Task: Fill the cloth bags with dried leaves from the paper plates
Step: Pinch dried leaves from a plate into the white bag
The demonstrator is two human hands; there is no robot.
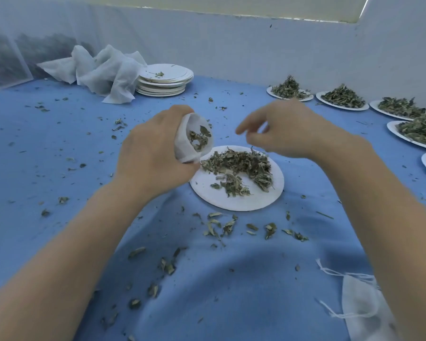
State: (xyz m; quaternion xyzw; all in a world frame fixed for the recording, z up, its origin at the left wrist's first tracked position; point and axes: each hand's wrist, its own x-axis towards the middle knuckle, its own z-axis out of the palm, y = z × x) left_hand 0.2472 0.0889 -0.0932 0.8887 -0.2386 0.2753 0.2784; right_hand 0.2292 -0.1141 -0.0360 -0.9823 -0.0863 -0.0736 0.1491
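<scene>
Far left, against the white wall: framed mesh screens, contents dark and indistinct. Just to their right, a crumpled heap of white non-woven cloth on the blue table cloth. Touching that heap, a stack of empty white paper plates with a few leaf scraps on top.

Left hand: fingers curled round a small white cloth bag, held tilted with its mouth open toward the right. A few dried green leaves show inside. The bag's lower edge hangs just over the left rim of the round white paper plate at centre, which carries a curved pile of dried green leaves.

Right hand: raised above the plate's far side, fingers bent and drawn loosely together, fingertips toward the bag. Blurred; cannot tell whether it pinches any leaves.

Loose leaf fragments are scattered on the blue cloth near the plate.

Right edge: a row of white paper plates heaped with leaves. Lower right: a flat white drawstring bag, partly behind the right forearm.
</scene>
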